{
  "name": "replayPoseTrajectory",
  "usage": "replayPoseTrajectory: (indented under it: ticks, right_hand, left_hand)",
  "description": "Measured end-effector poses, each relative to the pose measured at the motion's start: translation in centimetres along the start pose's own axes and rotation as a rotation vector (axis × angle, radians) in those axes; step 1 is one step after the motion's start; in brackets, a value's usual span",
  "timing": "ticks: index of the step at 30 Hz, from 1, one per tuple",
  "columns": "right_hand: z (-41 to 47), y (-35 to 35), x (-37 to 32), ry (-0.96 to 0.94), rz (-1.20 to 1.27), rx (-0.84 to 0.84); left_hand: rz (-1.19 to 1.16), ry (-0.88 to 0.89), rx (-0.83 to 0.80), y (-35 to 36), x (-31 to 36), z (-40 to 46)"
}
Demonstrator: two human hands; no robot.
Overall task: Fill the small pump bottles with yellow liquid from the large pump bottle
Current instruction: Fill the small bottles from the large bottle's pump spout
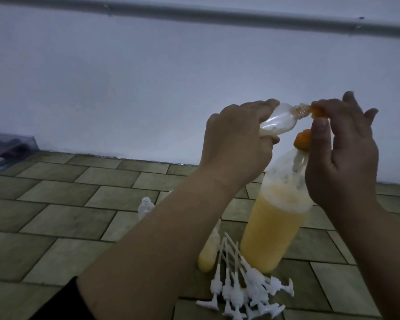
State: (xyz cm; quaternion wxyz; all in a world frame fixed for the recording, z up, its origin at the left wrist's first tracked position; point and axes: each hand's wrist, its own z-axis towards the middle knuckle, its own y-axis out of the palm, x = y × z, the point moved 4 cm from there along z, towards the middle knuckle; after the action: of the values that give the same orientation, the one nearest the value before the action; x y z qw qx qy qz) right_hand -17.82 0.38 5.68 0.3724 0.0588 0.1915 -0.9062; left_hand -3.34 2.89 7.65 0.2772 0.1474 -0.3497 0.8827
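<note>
Above tiled floor (56,218), near its wall edge: left hand (236,139) grasps small clear bottle (116,121), tilted, open neck against orange nozzle (315,112). Right hand (342,158) fingers curled at nozzle, pinching it; large pump bottle (273,227) stands below, roughly half full, yellow liquid opaque, foamy on top. Progress, judged: held bottle barely filled; one filled small bottle (208,255) lies beside large one; one empty bottle (146,206) stands behind left forearm. White pump heads (243,289), rigid plastic, long dip tubes, heaped unfitted.
</note>
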Motion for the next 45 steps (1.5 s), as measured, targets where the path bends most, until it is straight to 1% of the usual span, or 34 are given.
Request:
replayPoseTrajectory:
  ticks: [4,8,12,19,22,31,34,38,40,42,45]
  right_hand:
    - [-0.7,0.7,0.5,0.022,-0.009,0.041]
    - [-1.2,1.2,0.3,0.04,0.003,0.019]
    - [-0.1,0.4,-0.5,0.018,-0.002,0.0]
    - [-0.5,0.8,0.2,0.079,-0.006,0.092]
    - [-0.8,1.2,0.3,0.09,-0.008,0.076]
    - [0.9,-0.5,-0.9,0.116,0.016,-0.032]
    - [0.9,-0.6,-1.1,0.131,0.082,-0.082]
    - [1.1,-0.7,-1.1,0.135,0.104,-0.132]
    - [1.0,-0.8,-1.1,0.125,0.095,-0.133]
    - [0.6,-0.9,-1.3,0.121,0.066,-0.136]
    - [0.0,-0.6,-1.3,0.13,-0.006,-0.148]
  left_hand:
    - [0.034,0.016,0.0,0.9,0.0,-0.3]
    - [0.028,-0.025,-0.046,1.2,-1.1,-1.0]
    - [-0.011,-0.022,-0.023,0.3,-0.8,-0.5]
    - [0.014,0.027,0.005,0.9,-0.5,-0.4]
    - [0.059,0.039,-0.017,1.3,-0.8,-0.5]
    - [0.026,0.062,-0.047,-0.5,-0.9,-0.5]
    - [-0.082,-0.045,-0.081,-1.2,-2.3,-1.1]
    - [-0.309,-0.335,-0.032,-3.9,-6.4,-4.4]
    - [-0.393,-0.48,0.041,-5.5,-8.8,-7.2]
    - [-0.45,-0.624,0.147,-6.9,-11.5,-10.6]
    - [-0.457,-0.808,0.268,-7.9,-15.6,-15.4]
